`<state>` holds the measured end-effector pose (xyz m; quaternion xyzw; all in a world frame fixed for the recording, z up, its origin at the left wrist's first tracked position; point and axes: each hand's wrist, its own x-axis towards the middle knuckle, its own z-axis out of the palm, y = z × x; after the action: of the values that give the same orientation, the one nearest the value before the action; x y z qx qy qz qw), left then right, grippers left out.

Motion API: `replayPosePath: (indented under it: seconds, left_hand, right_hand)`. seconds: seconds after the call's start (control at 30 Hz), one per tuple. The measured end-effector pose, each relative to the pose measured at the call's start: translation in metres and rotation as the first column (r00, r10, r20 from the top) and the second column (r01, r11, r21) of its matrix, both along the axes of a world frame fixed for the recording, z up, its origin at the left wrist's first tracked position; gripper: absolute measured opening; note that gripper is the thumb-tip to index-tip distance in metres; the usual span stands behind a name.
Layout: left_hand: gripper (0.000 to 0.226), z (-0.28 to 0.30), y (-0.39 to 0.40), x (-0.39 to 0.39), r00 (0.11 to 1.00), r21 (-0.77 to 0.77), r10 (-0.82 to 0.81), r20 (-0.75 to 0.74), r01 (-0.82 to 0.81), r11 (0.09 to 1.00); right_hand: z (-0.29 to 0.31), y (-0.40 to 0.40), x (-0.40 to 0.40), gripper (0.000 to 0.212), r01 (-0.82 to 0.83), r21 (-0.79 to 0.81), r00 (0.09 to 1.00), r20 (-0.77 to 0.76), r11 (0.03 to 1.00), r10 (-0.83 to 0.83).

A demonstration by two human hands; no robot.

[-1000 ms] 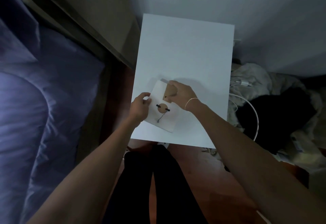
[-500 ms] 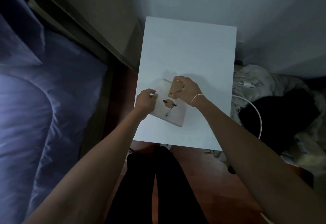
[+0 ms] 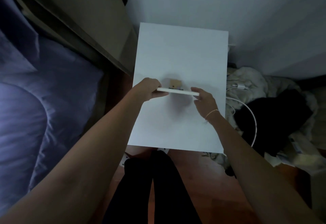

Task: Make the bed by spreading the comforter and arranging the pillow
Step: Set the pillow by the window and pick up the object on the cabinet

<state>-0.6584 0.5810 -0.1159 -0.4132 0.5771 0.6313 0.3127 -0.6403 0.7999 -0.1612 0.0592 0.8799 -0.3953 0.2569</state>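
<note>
A blue comforter (image 3: 31,110) lies rumpled over the bed on the left, and a blue pillow (image 3: 10,47) shows at the far left edge. Over the white bedside table (image 3: 181,47) I hold a flat white envelope (image 3: 178,91) edge-on, tilted upright so only its thin edge shows. My left hand (image 3: 146,89) grips its left end and my right hand (image 3: 204,98) holds its right end. A small tan flap with dark fasteners (image 3: 174,84) peeks up behind the envelope. Both hands are well away from the bed.
A dark wooden headboard (image 3: 79,17) runs diagonally between the bed and the table. To the right lies a heap of pale and black clothes (image 3: 275,110) with a white cable (image 3: 252,117) looped over it. My dark trouser legs (image 3: 155,188) stand on reddish wooden floor.
The envelope lay flat on the table with my right hand at its tan flap. Now both hands have lifted and tipped it on edge, and my right hand has moved to its right end.
</note>
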Motion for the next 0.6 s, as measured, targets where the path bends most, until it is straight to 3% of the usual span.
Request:
replayPosePath:
  seconds: [0.13, 0.23, 0.47, 0.53, 0.6]
  left_hand:
    - [0.011, 0.009, 0.001, -0.008, 0.978, 0.122, 0.207, 0.027, -0.208, 0.97]
    - [0.024, 0.006, 0.006, -0.009, 0.963, 0.146, 0.269, 0.02, -0.269, 0.952]
    - [0.03, -0.006, 0.018, -0.005, 0.975, -0.084, 0.208, -0.075, -0.214, 0.973]
    - [0.025, -0.007, 0.021, 0.001, 0.974, -0.196, 0.155, -0.165, -0.187, 0.963]
    - [0.033, -0.011, 0.022, 0.01, 0.951, -0.281, -0.017, -0.31, -0.074, 0.957]
  right_hand:
    - [-0.003, -0.01, 0.003, 0.046, 0.06, -0.082, 0.998, -0.007, 0.995, -0.06]
    - [-0.004, -0.022, 0.004, 0.042, 0.138, -0.165, 0.99, 0.002, 0.977, -0.14]
    - [-0.012, -0.033, 0.002, 0.067, 0.265, -0.241, 0.964, 0.05, 0.934, -0.26]
    - [-0.01, -0.033, 0.004, 0.072, 0.261, -0.258, 0.965, 0.041, 0.93, -0.259]
    - [-0.011, -0.035, 0.005, 0.075, 0.249, -0.263, 0.967, 0.022, 0.932, -0.253]
